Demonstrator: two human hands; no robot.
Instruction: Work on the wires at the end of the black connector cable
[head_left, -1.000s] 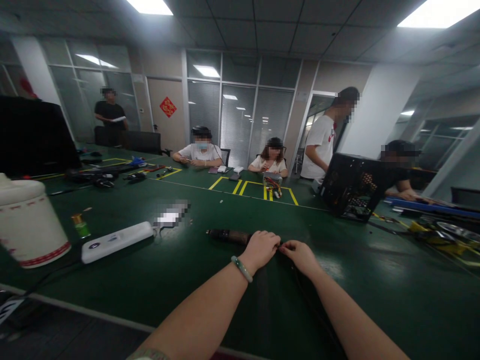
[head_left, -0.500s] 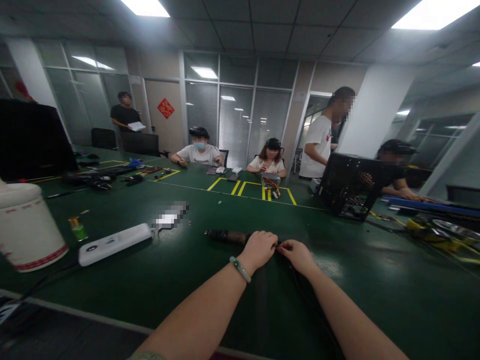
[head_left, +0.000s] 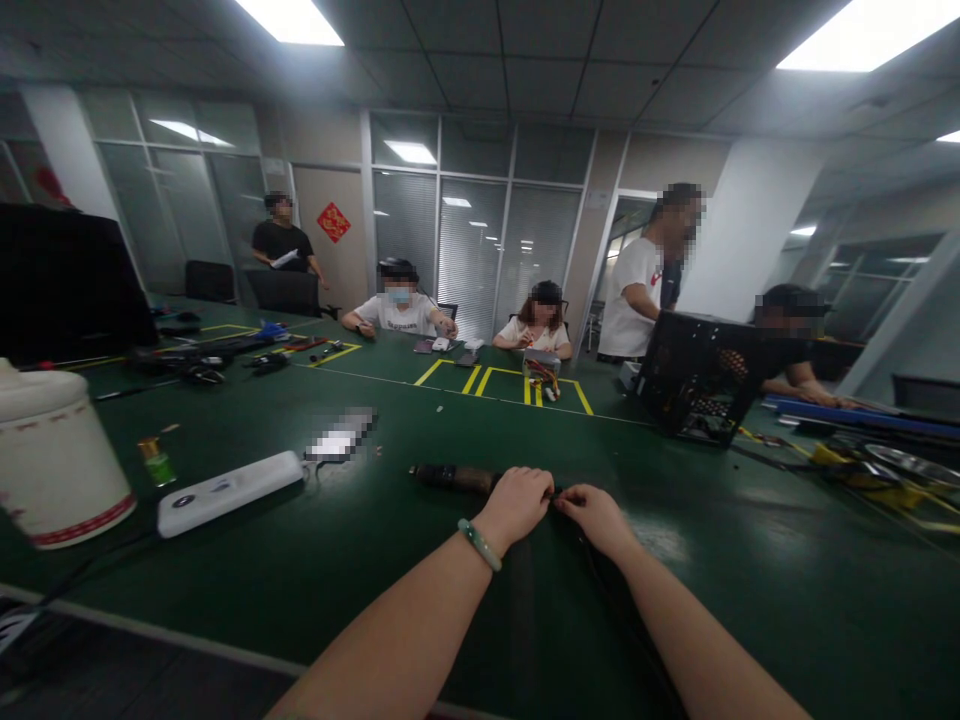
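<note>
A dark electric screwdriver (head_left: 459,478) lies on the green table, its tip pointing left. My left hand (head_left: 519,500), with a jade-like bangle on the wrist, is closed over its rear end and hides that part. Close beside it, my right hand (head_left: 592,512) pinches a black cable (head_left: 600,575) at the back of the screwdriver. The cable runs from there down toward the near edge, partly behind my right forearm. Whether its end is seated in the screwdriver is too small and covered to tell.
Left on the table stand a white canister (head_left: 60,460), a green bottle (head_left: 156,462), a white power strip (head_left: 232,492) and a phone (head_left: 341,437). A black computer case (head_left: 697,375) and yellow cables (head_left: 870,475) are at right. Several people work around the table's far side.
My hands stay almost in place at the screwdriver's rear end. In the background, the standing person at left has moved rightward and lowered the papers.
</note>
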